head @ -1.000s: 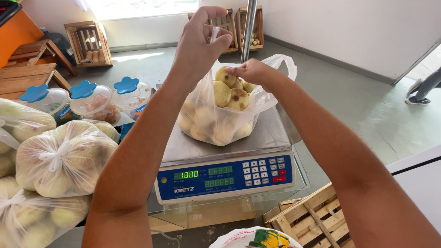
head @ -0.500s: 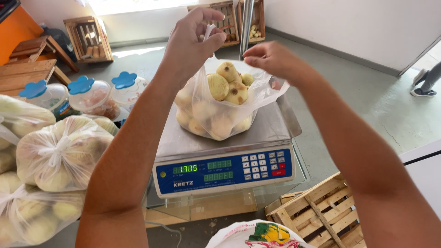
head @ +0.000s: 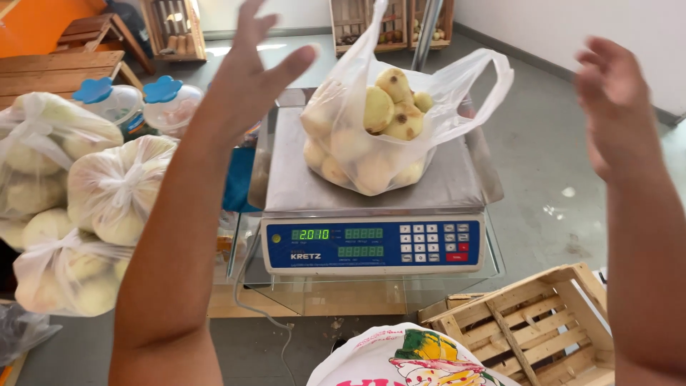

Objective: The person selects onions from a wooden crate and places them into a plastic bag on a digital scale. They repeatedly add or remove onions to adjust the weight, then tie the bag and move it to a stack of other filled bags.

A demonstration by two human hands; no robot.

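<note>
- Plastic bag (head: 371, 154) of pale round fruit sits alone on the steel scale (head: 293, 179), handles loose and untied.
- Left hand (head: 243, 78) is open, fingers spread, above the scale's left edge, touching nothing.
- Right hand (head: 618, 107) is open too, well right of the scale (blurred).
- Tied bags (head: 114, 189) crowd the scale's left; a crate (head: 529, 329) sits below right.

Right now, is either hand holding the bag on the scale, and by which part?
Nothing is held. The left hand and right hand are open, apart from the bag of fruit.
</note>
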